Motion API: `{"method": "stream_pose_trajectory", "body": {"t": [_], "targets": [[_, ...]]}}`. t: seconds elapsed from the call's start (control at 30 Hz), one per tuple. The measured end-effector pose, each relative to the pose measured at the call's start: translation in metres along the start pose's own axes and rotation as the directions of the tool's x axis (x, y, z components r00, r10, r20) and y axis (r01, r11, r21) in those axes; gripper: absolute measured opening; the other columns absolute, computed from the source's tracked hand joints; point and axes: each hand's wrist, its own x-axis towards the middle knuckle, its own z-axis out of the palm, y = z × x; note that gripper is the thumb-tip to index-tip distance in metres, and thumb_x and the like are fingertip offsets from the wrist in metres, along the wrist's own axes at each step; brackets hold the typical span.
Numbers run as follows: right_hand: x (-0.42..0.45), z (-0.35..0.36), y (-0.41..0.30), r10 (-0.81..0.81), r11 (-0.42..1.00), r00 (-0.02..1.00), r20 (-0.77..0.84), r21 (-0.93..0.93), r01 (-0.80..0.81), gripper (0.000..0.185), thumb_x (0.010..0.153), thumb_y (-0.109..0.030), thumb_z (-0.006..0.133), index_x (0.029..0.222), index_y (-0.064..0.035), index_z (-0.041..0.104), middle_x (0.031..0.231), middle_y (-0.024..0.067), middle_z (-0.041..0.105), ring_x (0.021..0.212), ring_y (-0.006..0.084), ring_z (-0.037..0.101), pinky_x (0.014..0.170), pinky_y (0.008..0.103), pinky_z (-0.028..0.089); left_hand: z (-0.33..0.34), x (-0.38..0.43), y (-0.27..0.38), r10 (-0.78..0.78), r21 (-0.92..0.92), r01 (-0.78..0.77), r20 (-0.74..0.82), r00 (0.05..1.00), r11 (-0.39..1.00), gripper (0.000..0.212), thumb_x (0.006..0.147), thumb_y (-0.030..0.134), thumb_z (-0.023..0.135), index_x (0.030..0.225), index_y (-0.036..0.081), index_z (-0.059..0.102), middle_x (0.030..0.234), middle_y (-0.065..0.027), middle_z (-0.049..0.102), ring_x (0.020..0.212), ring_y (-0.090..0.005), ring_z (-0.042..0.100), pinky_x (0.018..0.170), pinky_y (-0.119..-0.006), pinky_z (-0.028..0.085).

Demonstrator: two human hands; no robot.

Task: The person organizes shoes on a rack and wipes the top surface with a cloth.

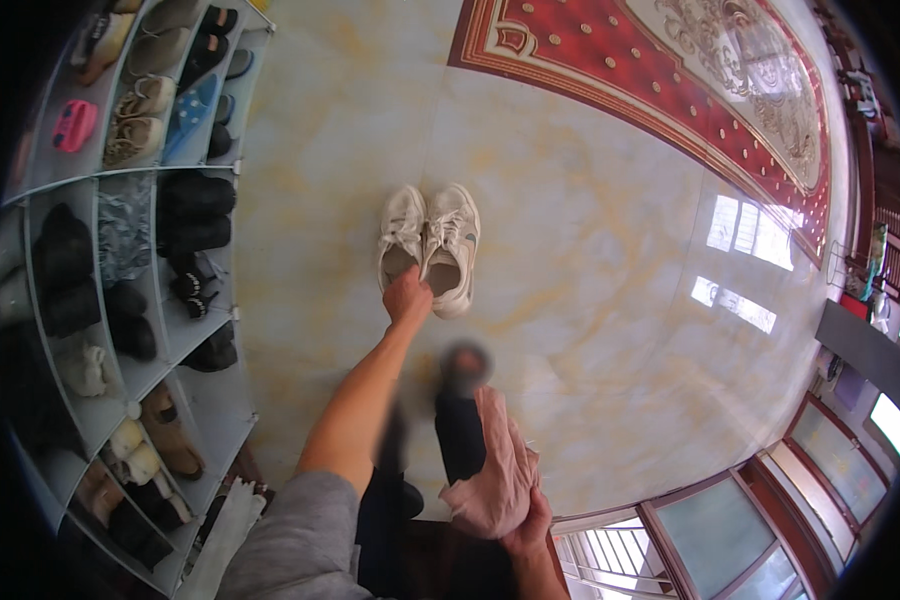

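Note:
A pair of white lace-up sneakers stands side by side on the marbled floor, toes pointing away from me. My left hand (408, 297) grips the heel of the left sneaker (401, 225). The right sneaker (454, 240) sits against it. Low in the picture my right hand (531, 521) holds a crumpled pale pink cloth (495, 480), which hangs over its fingers beside my dark-trousered leg (457, 435).
A white shoe rack (238, 217) with many shoes in its compartments runs along the left. A red patterned carpet or floor panel (630, 60) lies at the upper right. Glazed doors (712, 517) stand at the lower right.

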Motion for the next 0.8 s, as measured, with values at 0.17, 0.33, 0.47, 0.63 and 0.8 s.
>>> {"method": "stream_pose_trajectory", "body": {"t": [0.17,0.33,0.47,0.63,0.8], "targets": [[0.009,-0.022,0.034,0.055,0.997,0.993,0.103,-0.059,-0.05,0.052,0.091,-0.025,0.05,0.137,-0.0033,0.039,0.136,0.0121,0.048,0.125,0.0286,0.046,0.107,0.0434,0.034,-0.102,-0.085,-0.052,0.108,-0.82,0.268,0.369,0.923,0.505,0.026,0.086,0.012,0.061,0.111,0.002,0.06,0.097,-0.0119,0.067,0.088,-0.0214,0.064,0.079,-0.033,0.049],[-0.007,-0.022,0.039,-0.087,0.853,0.995,0.059,-0.511,0.105,0.035,0.088,-0.016,0.057,0.12,-0.0024,0.053,0.116,0.009,0.058,0.107,0.0225,0.055,0.092,0.0351,0.044,-0.267,-0.194,-0.033,0.062,-0.87,0.282,0.334,0.941,0.405,0.027,0.088,0.009,0.06,0.114,-0.002,0.059,0.102,-0.0079,0.066,0.091,-0.0141,0.06,0.079,-0.028,0.048],[-0.078,0.111,-0.062,-0.462,0.649,0.851,0.25,-0.559,0.517,0.025,0.086,-0.016,0.063,0.106,-0.0024,0.056,0.096,0.0041,0.061,0.088,0.0128,0.055,0.078,0.0266,0.047,-0.342,-0.252,-0.028,0.102,-0.785,0.037,0.126,0.987,0.619,0.029,0.084,0.01,0.061,0.11,-0.002,0.058,0.099,-0.0138,0.066,0.088,-0.0192,0.062,0.076,-0.03,0.047],[-0.213,0.254,-0.161,-0.793,0.063,0.232,0.564,-0.302,0.951,0.023,0.09,-0.013,0.058,0.108,0.0003,0.054,0.097,0.0046,0.058,0.09,0.0149,0.053,0.082,0.0286,0.045,-0.428,-0.321,0.021,0.018,-0.244,-0.047,-0.12,0.993,0.969,0.015,0.079,0.01,0.057,0.091,0.001,0.055,0.088,-0.0204,0.06,0.083,-0.04,0.058,0.068,-0.043,0.046],[-0.22,0.28,-0.108,-0.61,-0.609,-0.299,0.734,-0.192,0.769,0.023,0.086,-0.012,0.057,0.108,-0.0033,0.058,0.101,0.0061,0.058,0.093,0.0193,0.054,0.084,0.0323,0.045,-0.455,-0.36,0.043,0.282,0.021,-0.295,-0.364,0.888,0.955,0.015,0.075,0.003,0.055,0.09,0.005,0.057,0.083,-0.0169,0.057,0.079,-0.0384,0.058,0.069,-0.049,0.045]]}}
